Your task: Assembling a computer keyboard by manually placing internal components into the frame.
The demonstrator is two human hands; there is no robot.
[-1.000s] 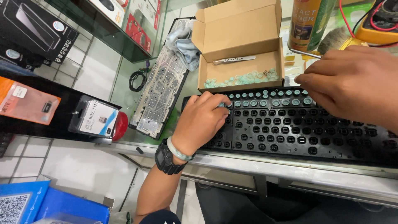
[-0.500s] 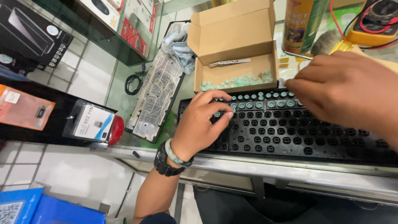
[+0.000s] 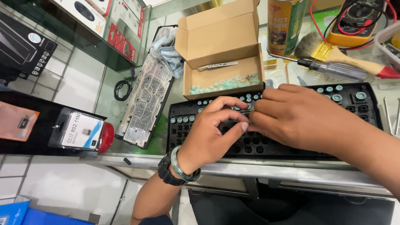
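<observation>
A black keyboard frame (image 3: 354, 110) with empty key sockets lies on the glass counter, a few pale green rubber domes (image 3: 331, 89) seated along its top rows. My left hand (image 3: 210, 135), with a black watch and a green bangle on the wrist, rests curled on the frame's left half, fingers apart. My right hand (image 3: 302, 121) reaches in from the right. Its fingertips are pinched together on a tiny dark piece over the frame's middle, touching my left thumb. What that piece is I cannot make out.
Behind the keyboard stands an open cardboard box (image 3: 225, 39) holding loose green domes and metal tweezers (image 3: 217, 65). A keyboard membrane sheet (image 3: 146, 104) and grey cloth (image 3: 166, 50) lie left. A spray can (image 3: 285, 25), brush (image 3: 333, 53), screwdriver (image 3: 333, 71) and multimeter (image 3: 358, 21) sit far right.
My left hand slid right from the keyboard's top-left corner. My right hand moved left, and the two now meet fingertip to fingertip over the middle of the frame.
</observation>
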